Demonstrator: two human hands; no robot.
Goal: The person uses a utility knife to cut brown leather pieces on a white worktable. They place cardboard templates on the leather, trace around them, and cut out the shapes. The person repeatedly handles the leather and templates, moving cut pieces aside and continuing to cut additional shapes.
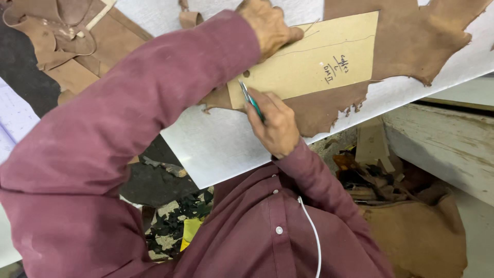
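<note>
A tan cardboard pattern point(314, 56) lies flat on a brown leather hide point(411, 41) spread over a white cutting board point(216, 144). My left hand point(267, 25) presses down on the pattern's far edge, fingers spread on the card. My right hand point(275, 123) grips a green-handled pen point(252, 100) with its tip at the pattern's near-left corner, against the card's edge. Both arms are in maroon sleeves.
More brown leather pieces point(67, 46) are piled at the upper left. Below the board, scraps point(180, 221) litter the floor, and a brown sack point(422, 237) stands beside a worn white bench point(442, 139). A white cord hangs over my shirt.
</note>
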